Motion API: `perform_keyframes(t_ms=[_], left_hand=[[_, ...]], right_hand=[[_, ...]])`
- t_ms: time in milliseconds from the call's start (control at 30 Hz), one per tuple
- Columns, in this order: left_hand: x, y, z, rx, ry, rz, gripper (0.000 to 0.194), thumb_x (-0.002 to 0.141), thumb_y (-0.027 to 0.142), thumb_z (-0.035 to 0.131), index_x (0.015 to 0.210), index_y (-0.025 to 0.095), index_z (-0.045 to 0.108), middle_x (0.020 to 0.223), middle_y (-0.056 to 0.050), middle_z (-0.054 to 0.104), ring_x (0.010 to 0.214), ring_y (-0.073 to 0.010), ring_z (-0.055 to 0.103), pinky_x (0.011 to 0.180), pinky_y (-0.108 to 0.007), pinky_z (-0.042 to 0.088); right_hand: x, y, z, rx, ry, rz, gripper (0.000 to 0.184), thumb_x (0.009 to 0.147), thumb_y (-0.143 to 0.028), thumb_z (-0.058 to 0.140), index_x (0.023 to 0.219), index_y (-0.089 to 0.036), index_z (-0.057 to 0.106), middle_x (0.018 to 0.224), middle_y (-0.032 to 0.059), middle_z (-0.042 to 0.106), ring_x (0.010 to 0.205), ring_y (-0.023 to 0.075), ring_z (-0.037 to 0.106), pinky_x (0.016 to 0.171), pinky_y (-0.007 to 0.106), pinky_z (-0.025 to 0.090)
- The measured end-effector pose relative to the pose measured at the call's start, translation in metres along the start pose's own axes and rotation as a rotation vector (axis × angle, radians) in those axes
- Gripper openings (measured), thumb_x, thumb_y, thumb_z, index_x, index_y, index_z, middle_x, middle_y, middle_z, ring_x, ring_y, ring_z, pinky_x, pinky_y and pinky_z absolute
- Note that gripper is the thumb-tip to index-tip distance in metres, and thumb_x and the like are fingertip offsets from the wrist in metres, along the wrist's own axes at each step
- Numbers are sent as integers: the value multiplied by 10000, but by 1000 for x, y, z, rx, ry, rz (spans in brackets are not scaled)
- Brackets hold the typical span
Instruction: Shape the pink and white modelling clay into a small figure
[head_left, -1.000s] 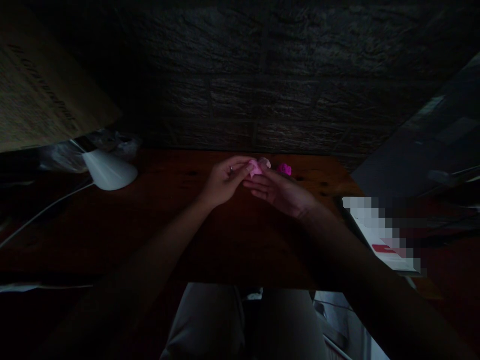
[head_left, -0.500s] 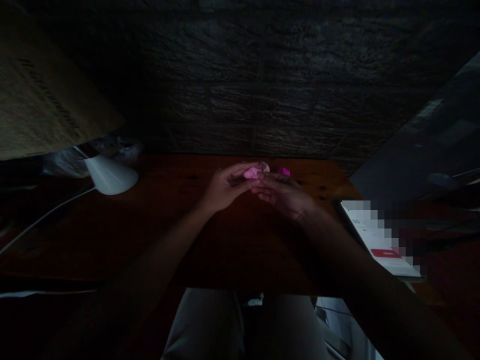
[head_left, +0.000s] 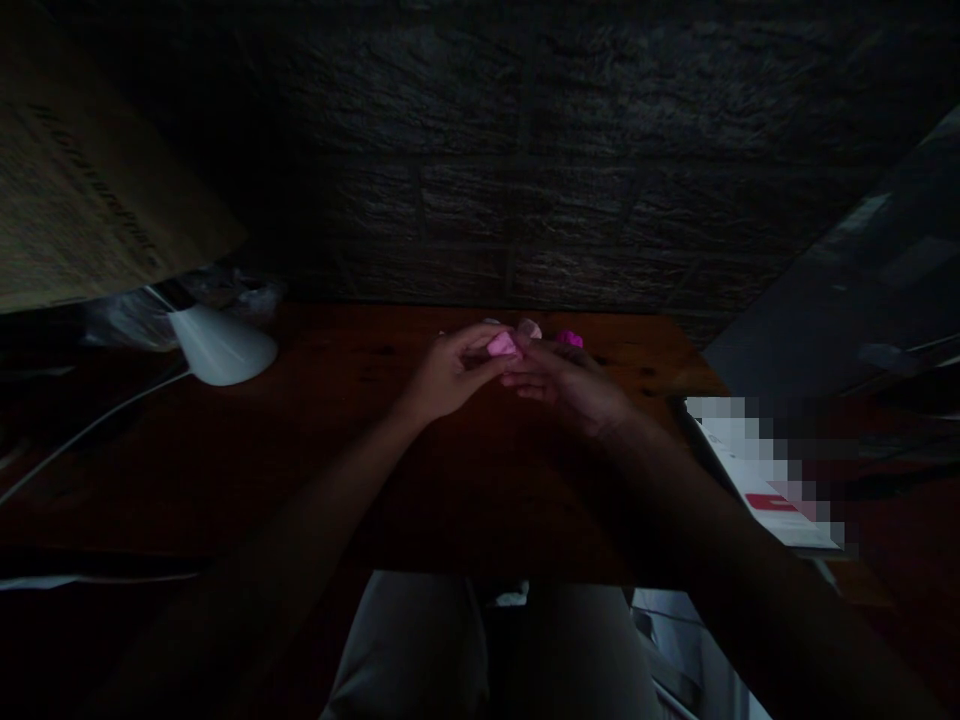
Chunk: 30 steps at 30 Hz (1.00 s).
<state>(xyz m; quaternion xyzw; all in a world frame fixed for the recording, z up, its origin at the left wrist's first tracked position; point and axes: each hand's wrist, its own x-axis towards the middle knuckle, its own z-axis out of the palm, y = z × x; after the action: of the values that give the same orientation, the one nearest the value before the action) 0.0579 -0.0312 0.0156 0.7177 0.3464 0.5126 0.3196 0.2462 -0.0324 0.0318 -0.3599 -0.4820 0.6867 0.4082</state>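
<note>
A small pink piece (head_left: 503,344), soft and crumpled like paper or clay, is held between both hands above the wooden table; its exact kind is not clear in the dim light. My left hand (head_left: 450,375) pinches it from the left with thumb and fingers. From the right, the fingertips of my right hand (head_left: 566,382) close on its other side. Just behind the fingers lies a pale pink piece (head_left: 529,329). A brighter magenta piece (head_left: 570,339) rests beyond my right hand, partly covered by it.
On the left stands a white cone-shaped object (head_left: 225,348) with a cable (head_left: 97,425), below a brown printed cardboard piece (head_left: 97,200). A lit screen (head_left: 780,500), partly pixelated, lies at the right of the wooden table (head_left: 330,350). A dark brick wall (head_left: 465,200) rises behind.
The pink piece looks smaller and more folded between my fingers. My hands have hardly shifted. The pale piece behind now shows apart from it.
</note>
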Motion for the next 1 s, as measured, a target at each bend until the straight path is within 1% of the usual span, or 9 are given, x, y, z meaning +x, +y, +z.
perform_keyframes(t_ms=[167,233,333,433,533,633,700,800,1000], left_hand=[[2,-2,1,-95,66,-83,315,864,417,766,1051,164,743,1068,-103,801,976,-221,760,845,-334,611],[3,-1,1,-129,88,-126,347,849,450,778,1034,159,744,1031,-105,805,933,-222,765,781,-320,617],[4,3,1,-184,113,-196,404,849,519,768,1025,157,735,982,-102,810,864,-215,778,691,-288,613],[3,5,2,-230,92,-248,434,846,555,765,1023,161,722,950,-94,811,786,-197,785,626,-257,598],[2,5,3,-242,60,-242,412,861,544,756,1041,176,718,946,-88,810,777,-196,792,620,-252,596],[1,4,3,-246,14,-227,426,851,497,779,1131,183,709,948,-81,811,787,-209,798,626,-264,601],[1,4,4,-260,-10,-221,476,802,442,833,1182,187,701,949,-72,814,793,-216,798,634,-273,608],[0,4,5,-249,3,-219,495,780,391,853,1207,190,704,937,-64,816,788,-218,792,660,-300,627],[-1,3,3,-179,21,-165,533,828,454,809,1276,189,695,993,-85,820,770,-218,791,651,-312,644]], right_hand=[[-1,-1,3,-34,-12,-28,356,783,-542,853,926,-224,783,937,69,808,808,174,735,676,269,565],[-2,0,5,-82,-12,-77,380,759,-531,872,953,-218,775,915,63,799,771,166,721,670,273,560],[-3,1,7,-144,43,-194,464,730,-520,891,1061,-225,754,812,21,753,687,149,674,615,270,534],[-2,1,8,-169,78,-283,469,715,-541,886,1050,-236,763,841,7,723,681,135,637,566,256,495],[-2,-1,5,-210,47,-314,412,720,-558,872,967,-239,794,907,18,720,691,126,610,560,255,474],[-1,-3,3,-210,35,-343,379,761,-576,836,947,-247,808,834,1,692,659,115,576,582,258,475],[-1,-3,2,-190,37,-333,378,769,-594,823,912,-245,808,767,-11,671,628,107,553,586,254,471],[-2,-3,1,-150,34,-252,375,737,-587,851,908,-257,808,774,-9,699,656,113,588,617,252,488],[-3,-3,-2,-55,-20,-108,344,726,-530,886,951,-277,819,840,8,778,717,124,674,640,240,512]])
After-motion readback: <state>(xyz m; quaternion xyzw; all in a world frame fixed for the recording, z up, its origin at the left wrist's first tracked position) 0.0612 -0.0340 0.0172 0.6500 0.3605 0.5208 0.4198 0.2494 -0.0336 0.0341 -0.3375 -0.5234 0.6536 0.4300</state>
